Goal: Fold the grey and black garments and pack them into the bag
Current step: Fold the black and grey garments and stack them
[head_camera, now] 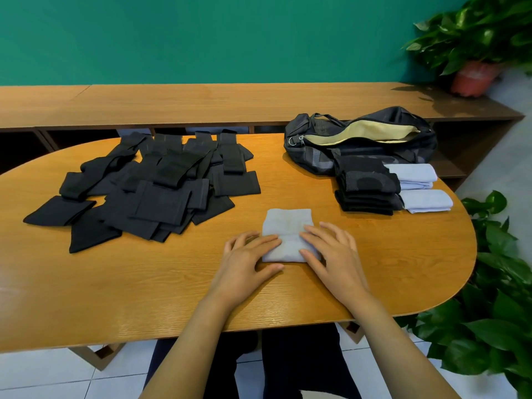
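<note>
The grey garment (286, 226) lies flat on the table (115, 283), folded to a small rectangle, with the tips of both hands on its near half. The left hand (247, 254) rests palm down at its near left corner. Its fingers (267, 240) are straight and slightly apart, the forefinger laid across the cloth, the others just left of the edge, the thumb along the near edge. The right hand (331, 251) lies likewise at the near right corner, fingers (316, 234) straight and a little spread, their tips pressing on the cloth, thumb by the corner. Neither hand curls round anything; both press flat. The far half of the garment lies bare beyond the fingertips.

Beyond and left of the left fingers, well apart from them, sprawls a black pile (149, 185) of loose garments, overlapping at all angles. Beyond and right of the right fingers stands a black stack (367, 188) of folded pieces. Touching its right side are two folded grey pieces (411, 174), one behind the other. Just behind the stack, touching it, lies the bag (359, 139), dark, its zip open along the top and a pale lining showing. Farther still a low wooden shelf (201, 102) runs along a green wall (201, 38), with a potted plant (475, 38) at its right end. More leaves (489, 312) crowd the table's right edge, right of the right wrist.
</note>
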`<state>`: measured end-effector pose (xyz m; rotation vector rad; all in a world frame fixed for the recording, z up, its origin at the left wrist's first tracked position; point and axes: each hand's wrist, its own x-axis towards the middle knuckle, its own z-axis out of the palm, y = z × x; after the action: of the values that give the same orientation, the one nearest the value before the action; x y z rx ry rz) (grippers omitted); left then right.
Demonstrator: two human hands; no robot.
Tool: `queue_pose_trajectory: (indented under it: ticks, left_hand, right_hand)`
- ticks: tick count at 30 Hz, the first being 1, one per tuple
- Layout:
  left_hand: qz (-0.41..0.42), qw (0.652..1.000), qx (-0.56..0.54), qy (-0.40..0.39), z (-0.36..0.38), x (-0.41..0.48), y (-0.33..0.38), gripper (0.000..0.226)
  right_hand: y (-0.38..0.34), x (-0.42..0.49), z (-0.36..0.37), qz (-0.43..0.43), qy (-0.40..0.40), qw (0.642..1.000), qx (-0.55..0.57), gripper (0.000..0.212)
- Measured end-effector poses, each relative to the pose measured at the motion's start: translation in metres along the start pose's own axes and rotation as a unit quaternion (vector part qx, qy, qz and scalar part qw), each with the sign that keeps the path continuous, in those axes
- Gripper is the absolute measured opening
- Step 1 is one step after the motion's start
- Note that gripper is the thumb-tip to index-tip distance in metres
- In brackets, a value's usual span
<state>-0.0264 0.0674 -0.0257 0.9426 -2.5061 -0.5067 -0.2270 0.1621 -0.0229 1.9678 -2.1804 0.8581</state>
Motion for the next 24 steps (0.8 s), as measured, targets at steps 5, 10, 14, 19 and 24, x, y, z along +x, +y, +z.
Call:
queue_pose_trajectory:
  ticks: [5, 10, 14, 19, 24]
  left_hand:
    - [-0.005, 1.000, -0.002, 0.022, 0.000, 0.000, 0.001, 0.049]
    - [-0.015, 0.999, -0.015, 0.036, 0.001, 0.000, -0.001, 0.040]
    - [-0.019, 0.999, -0.024, 0.041, 0.000, 0.000, -0.001, 0.039]
    - [-0.079, 0.992, -0.079, 0.050, -0.002, -0.002, 0.001, 0.051]
    - [-0.038, 0.996, -0.058, 0.060, -0.003, -0.001, 0.002, 0.043]
  right_hand:
    - [0.001, 0.001, 0.002, 0.035, -0.015, 0.999, 0.002, 0.050]
    - [-0.001, 0.001, -0.001, 0.031, -0.050, 0.998, 0.026, 0.061]
    - [-0.003, 0.001, -0.006, 0.022, -0.062, 0.998, 0.012, 0.066]
    - [-0.010, 0.002, -0.013, 0.042, -0.049, 0.997, 0.035, 0.048]
    - [-0.012, 0.001, -0.018, 0.062, -0.051, 0.995, 0.057, 0.039]
